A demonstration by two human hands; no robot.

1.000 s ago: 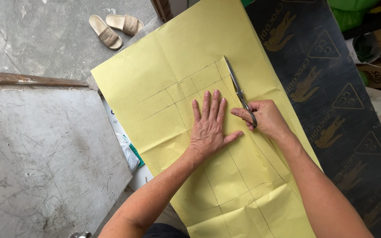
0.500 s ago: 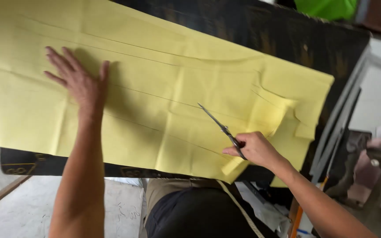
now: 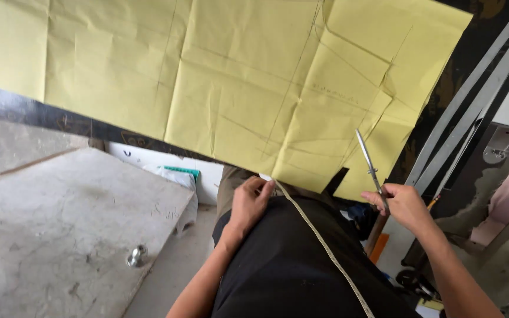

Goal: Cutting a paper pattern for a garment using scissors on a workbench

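A dark work table stands over a grey concrete floor, with a large creased sheet of yellow paper spread across it and overhanging the near edge. Faint drawn lines cross the sheet. The right hand is closed around the handles of a pair of scissors, blades pointing up at the paper's lower right edge. The left hand rests at the person's waist, fingers curled on the near paper edge beside a pale measuring tape that runs down over the dark shirt.
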